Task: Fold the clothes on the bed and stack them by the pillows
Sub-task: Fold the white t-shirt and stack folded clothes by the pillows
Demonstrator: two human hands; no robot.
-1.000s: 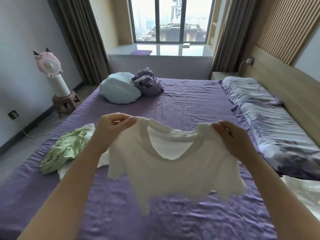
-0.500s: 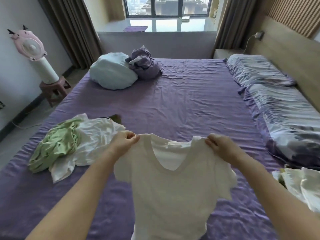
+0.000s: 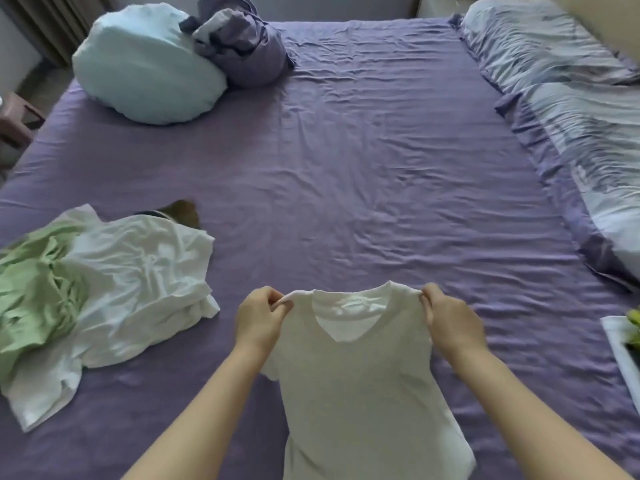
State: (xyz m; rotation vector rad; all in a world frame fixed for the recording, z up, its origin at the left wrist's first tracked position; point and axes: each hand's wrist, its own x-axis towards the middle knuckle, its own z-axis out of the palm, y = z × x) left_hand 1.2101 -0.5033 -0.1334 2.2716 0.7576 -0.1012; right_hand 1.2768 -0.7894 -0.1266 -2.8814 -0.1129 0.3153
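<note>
Two hands pinching one white T-shirt, two pillows

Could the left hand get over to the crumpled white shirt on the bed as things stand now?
Probably yes, but not freely: the left hand is pinching a shoulder of the held white T-shirt. Only bare purple sheet lies between it and the crumpled white shirt, so the way looks open once it lets go.

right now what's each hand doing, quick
Left hand: pinching the left shoulder of the white t-shirt.
Right hand: pinching its right shoulder.
</note>
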